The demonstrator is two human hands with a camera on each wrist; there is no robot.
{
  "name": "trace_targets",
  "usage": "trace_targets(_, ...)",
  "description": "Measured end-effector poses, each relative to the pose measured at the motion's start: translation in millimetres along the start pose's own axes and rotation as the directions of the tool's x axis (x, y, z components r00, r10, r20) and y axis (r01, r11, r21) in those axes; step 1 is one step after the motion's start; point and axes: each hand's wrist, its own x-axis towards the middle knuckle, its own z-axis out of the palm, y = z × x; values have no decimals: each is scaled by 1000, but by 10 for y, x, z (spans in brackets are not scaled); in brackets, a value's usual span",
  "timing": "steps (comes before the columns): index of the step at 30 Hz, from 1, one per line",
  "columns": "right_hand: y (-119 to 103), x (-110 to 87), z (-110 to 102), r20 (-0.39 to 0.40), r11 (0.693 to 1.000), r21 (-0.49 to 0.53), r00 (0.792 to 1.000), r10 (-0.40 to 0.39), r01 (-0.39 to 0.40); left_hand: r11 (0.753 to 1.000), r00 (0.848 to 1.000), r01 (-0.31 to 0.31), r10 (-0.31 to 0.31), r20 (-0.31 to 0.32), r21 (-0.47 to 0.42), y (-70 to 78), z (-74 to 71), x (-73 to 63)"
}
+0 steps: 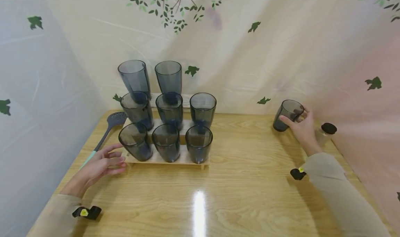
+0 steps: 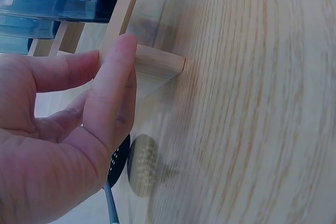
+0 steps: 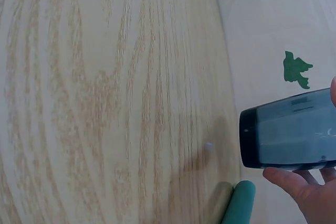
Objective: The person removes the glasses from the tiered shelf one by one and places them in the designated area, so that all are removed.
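Observation:
At the right back of the table, my right hand [image 1: 301,129] grips a dark grey tinted drinking glass [image 1: 285,116], thumb on its near side and fingers round the far side. In the right wrist view, the glass [image 3: 289,132] points its thick base toward the table. My left hand [image 1: 101,166] is at the front left corner of a stepped wooden rack [image 1: 168,163]. The left wrist view has its thumb and fingers [image 2: 113,90] curled at the rack's end. Several matching glasses [image 1: 200,145] stand upright in rows on the rack's three tiers.
A slotted turner [image 1: 116,119] with a turquoise handle lies left of the rack. Close to my right wrist stands a small jar with a black lid [image 1: 329,128]. A rounded turquoise end [image 3: 240,200] shows in the right wrist view. Leaf-patterned sheeting [image 1: 243,63] surrounds the table.

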Motion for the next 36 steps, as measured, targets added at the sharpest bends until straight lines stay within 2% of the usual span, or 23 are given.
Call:
trace_targets(13,174,-14,-1,25,999,-11,999,43,-43,1000,1000,3,-3,8,-23,6,3,-8)
trace_targets(24,303,1,-13,17,997,-60,999,-51,52,1000,1000,-4,4,6,17,5,4,8)
trace_targets(36,303,20,-32,32,992,-101,997,-67,70,1000,1000,-9,9,10,16,-1,11,15)
